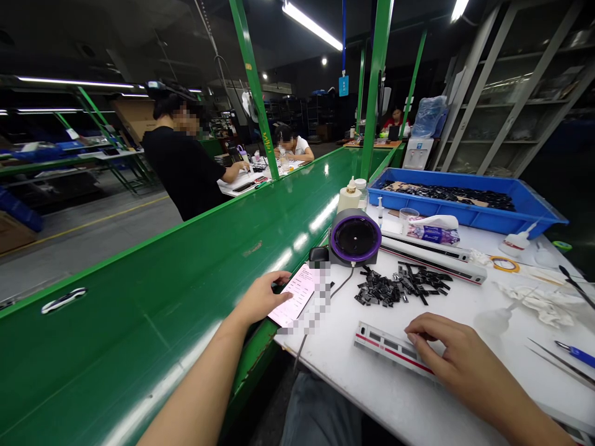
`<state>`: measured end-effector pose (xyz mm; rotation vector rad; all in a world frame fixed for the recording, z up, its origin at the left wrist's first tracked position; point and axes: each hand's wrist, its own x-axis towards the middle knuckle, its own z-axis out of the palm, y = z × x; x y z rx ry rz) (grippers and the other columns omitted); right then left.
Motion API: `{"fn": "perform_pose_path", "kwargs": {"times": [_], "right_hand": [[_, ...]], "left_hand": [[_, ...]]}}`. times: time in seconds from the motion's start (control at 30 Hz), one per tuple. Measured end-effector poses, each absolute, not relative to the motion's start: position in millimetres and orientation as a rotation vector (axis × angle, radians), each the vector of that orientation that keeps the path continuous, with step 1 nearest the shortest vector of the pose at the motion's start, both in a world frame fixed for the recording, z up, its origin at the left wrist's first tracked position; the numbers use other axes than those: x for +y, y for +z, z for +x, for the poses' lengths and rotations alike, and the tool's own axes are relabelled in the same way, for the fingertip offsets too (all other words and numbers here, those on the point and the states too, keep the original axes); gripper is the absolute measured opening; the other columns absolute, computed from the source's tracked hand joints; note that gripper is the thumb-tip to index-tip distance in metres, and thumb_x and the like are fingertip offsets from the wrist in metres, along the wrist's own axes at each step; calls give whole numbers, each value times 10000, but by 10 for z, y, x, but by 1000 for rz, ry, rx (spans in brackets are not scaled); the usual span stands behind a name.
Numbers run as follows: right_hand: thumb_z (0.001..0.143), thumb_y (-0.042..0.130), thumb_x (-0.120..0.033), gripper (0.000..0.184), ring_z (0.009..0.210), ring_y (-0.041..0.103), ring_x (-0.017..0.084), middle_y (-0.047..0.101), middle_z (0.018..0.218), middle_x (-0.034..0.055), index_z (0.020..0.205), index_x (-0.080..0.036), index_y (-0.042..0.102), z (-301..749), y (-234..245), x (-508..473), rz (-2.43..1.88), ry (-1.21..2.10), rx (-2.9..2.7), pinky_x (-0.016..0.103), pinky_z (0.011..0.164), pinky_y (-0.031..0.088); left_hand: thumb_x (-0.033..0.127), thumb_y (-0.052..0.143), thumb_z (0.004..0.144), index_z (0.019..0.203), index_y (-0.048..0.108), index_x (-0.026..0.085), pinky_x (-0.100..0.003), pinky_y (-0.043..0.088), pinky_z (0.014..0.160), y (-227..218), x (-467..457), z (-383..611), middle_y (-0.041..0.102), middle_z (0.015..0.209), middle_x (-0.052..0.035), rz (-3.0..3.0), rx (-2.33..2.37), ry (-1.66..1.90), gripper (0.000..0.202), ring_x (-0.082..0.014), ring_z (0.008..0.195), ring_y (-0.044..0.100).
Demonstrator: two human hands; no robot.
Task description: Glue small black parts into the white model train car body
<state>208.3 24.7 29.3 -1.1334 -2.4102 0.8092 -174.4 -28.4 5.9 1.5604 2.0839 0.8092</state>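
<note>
At the left edge of the white table, my left hand (pixel 263 297) grips a phone (pixel 294 298) with a lit pink-white page, its thumb over the screen and the other fingers at the far edge. My right hand (pixel 453 350) is closed at a white model train car (pixel 388 348) with a red stripe and dark windows; thumb and forefinger meet at its upper side, and the hand hides its right end. Beyond the car lies a pile of small black parts (pixel 395 286). Two more long model train cars (pixel 437 260) lie behind that pile.
A round black-and-purple fan (pixel 356 238) stands behind the phone, its cable trailing over the table. A blue tray (pixel 469 214) of black parts sits at the back. Tweezers (pixel 560 361), a blue pen (pixel 576 353) and crumpled tissue (pixel 539 300) lie right. Other people work beyond the green partition (pixel 186 279).
</note>
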Motion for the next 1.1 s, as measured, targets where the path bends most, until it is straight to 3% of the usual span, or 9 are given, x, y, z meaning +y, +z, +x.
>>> {"fn": "perform_pose_path", "kwargs": {"times": [1.1], "right_hand": [[956, 421, -344, 239, 853, 584, 183, 645, 927, 5, 848, -252, 614, 2071, 312, 243, -1143, 834, -2424, 312, 768, 444]], "left_hand": [[400, 665, 701, 1154, 641, 209, -377, 484, 892, 54, -260, -1720, 677, 1110, -56, 1554, 2134, 796, 492, -258, 1003, 624]]}}
